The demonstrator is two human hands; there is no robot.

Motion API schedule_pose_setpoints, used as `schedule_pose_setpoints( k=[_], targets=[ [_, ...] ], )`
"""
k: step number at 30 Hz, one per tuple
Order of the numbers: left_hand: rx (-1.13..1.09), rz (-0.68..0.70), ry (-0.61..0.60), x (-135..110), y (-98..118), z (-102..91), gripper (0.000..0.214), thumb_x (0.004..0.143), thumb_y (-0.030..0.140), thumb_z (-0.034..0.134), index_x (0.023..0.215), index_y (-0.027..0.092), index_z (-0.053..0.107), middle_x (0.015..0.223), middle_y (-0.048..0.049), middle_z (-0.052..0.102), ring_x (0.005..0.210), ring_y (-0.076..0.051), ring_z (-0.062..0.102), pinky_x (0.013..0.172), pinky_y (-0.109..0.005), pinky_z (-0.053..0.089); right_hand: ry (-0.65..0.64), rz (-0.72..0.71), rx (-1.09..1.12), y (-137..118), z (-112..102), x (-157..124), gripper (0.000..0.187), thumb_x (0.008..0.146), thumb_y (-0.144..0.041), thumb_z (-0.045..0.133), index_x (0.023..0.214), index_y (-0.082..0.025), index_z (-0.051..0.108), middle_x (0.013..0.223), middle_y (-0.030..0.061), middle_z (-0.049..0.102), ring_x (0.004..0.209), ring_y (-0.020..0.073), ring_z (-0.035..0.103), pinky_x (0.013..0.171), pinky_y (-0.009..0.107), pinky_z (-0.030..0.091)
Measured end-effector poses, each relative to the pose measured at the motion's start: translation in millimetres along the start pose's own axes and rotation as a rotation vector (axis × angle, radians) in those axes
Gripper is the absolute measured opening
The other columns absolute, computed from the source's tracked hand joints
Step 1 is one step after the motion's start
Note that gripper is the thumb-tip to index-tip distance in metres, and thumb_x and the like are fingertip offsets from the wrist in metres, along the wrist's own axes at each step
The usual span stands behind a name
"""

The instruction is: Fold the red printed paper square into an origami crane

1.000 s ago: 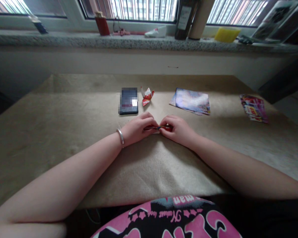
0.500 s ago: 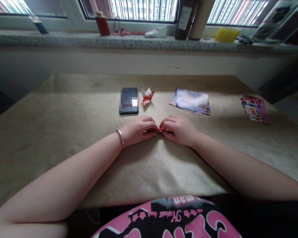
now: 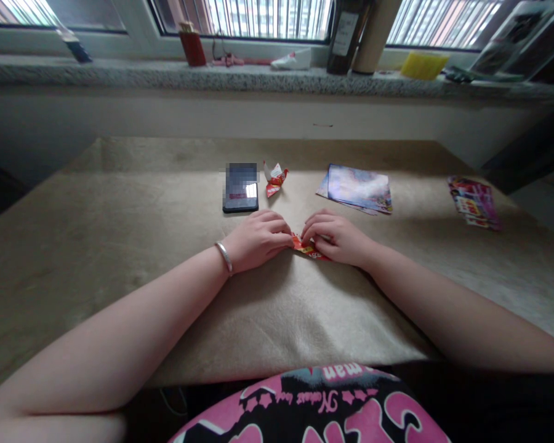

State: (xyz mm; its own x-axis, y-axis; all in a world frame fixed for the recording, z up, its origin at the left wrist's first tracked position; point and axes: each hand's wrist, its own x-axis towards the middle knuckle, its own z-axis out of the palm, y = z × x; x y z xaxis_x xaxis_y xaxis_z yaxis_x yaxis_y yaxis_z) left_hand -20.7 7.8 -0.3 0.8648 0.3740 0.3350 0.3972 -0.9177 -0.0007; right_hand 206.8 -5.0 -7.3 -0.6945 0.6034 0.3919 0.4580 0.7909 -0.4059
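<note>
A small folded piece of red and yellow printed paper (image 3: pixel 310 251) lies low over the table between my hands. My left hand (image 3: pixel 261 241), with a silver bangle at its wrist, has its fingers closed on the paper's left end. On the right part, my right hand (image 3: pixel 341 239) grips the paper with curled fingers, the thumb near its lower edge. Both hands hide portions of the paper. Just beyond them stands a folded paper crane (image 3: pixel 276 180) in red and white. Beside the crane, to its left, lies a dark phone-like device (image 3: pixel 240 191) with a blurred screen.
Several bluish printed sheets (image 3: pixel 360 187) lie overlapped at the back right. Farther right is a fanned pile of pink and red cards (image 3: pixel 475 203). A beige cover (image 3: pixel 133 227) spreads over the table. The stone windowsill (image 3: pixel 143 77) holds a red bottle (image 3: pixel 192 44) and a yellow block (image 3: pixel 423 65).
The folded paper has tipped from edge-on to showing more of its printed face. My right hand's fingers have lifted and spread slightly; my left hand has shifted only a little.
</note>
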Motion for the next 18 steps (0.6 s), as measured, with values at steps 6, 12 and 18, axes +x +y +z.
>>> schedule_pose_setpoints(
  k=[6,12,18],
  targets=[
    [0.101,-0.091,0.046,-2.5,-6.6,4.9,0.021,0.090,0.026,0.046,0.087,0.025,0.067,0.089,-0.0021,0.065,0.084,-0.017,0.055,0.077,-0.030,0.041,-0.021,-0.042,-0.115,-0.3,2.7,-0.5,0.028,0.076,-0.005,0.047,0.087,-0.022,0.067,0.092,0.0041,0.067,0.088,0.0177,0.056,0.083,0.033,0.046],
    [-0.048,-0.166,0.047,-3.3,-6.2,9.2,0.018,0.088,0.019,0.047,0.091,0.019,0.065,0.093,-0.0053,0.061,0.079,-0.013,0.056,0.069,-0.023,0.044,-0.050,-0.105,-0.341,-4.1,1.5,0.1,0.022,0.089,-0.023,0.046,0.098,-0.022,0.066,0.101,0.0051,0.067,0.096,0.0203,0.055,0.084,0.034,0.044],
    [-0.162,-0.120,0.011,-3.4,-4.9,9.2,0.021,0.088,0.022,0.048,0.102,0.017,0.063,0.100,-0.0073,0.061,0.087,-0.014,0.058,0.076,-0.024,0.048,-0.038,-0.162,-0.514,-7.7,0.4,-2.0,0.023,0.092,-0.031,0.044,0.095,-0.021,0.065,0.099,0.0037,0.069,0.096,0.0187,0.058,0.075,0.031,0.042]
  ],
)
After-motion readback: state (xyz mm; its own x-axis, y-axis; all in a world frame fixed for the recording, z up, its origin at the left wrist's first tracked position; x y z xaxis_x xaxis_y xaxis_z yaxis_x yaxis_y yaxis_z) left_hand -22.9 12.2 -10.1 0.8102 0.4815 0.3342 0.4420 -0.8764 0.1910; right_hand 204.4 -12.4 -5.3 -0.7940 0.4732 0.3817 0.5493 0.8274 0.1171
